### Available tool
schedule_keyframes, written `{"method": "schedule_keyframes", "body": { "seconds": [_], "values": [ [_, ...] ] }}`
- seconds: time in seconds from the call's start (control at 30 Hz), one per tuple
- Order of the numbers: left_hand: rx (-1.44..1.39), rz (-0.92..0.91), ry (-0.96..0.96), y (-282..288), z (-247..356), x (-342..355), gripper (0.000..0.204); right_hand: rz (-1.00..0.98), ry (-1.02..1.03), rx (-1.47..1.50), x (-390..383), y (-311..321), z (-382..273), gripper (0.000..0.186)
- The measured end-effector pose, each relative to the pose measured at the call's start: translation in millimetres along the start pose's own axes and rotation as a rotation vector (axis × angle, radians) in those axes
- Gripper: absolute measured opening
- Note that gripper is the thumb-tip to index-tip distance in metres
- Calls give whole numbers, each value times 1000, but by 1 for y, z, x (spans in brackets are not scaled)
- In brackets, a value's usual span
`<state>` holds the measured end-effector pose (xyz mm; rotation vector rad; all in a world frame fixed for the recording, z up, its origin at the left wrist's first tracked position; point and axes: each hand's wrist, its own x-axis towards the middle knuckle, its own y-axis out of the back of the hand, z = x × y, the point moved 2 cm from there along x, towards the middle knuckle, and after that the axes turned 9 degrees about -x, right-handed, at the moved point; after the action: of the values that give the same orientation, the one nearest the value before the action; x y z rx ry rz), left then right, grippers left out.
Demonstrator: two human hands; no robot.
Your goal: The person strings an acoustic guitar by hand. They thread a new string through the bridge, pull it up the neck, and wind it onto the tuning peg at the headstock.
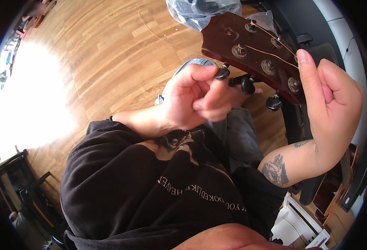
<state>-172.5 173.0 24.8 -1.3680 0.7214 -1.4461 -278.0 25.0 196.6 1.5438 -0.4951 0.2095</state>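
Observation:
A dark reddish-brown guitar headstock tilts across the upper right of the view. My left hand is closed at its lower edge, thumb and curled fingers on a black tuning peg. Two more black pegs, the middle one and the end one, stick out farther along that edge. Copper-coloured strings run from two of the metal posts toward my right hand. Its thumb presses the nearer guitar string against the folded fingers. Several other posts carry no visible string. The guitar's neck is hidden behind my right hand.
Behind the headstock lies a clear plastic bag with dark contents. A loose string trails over the wooden floor. Low on the right are a white plastic item and a brown guitar body. Black furniture stands lower left.

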Motion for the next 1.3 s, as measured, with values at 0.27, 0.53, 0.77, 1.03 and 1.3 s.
{"method": "schedule_keyframes", "body": {
  "seconds": [0.27,0.53,0.77,1.03,1.3],
  "values": [
    [1726,289,-773,-18,36,-19,17,12,-7,15,1,-3,0,54],
    [598,510,-459,-14,4,-6,35,5,21,6,2,-4,1,52],
    [1385,350,-1014,0,26,-16,23,-5,17,-19,2,-5,3,52],
    [2044,-122,-1183,-26,48,-6,32,1,11,12,2,-4,5,52],
    [1876,-1,-1042,-22,36,0,29,7,24,18,2,-6,5,51]
  ]
}}
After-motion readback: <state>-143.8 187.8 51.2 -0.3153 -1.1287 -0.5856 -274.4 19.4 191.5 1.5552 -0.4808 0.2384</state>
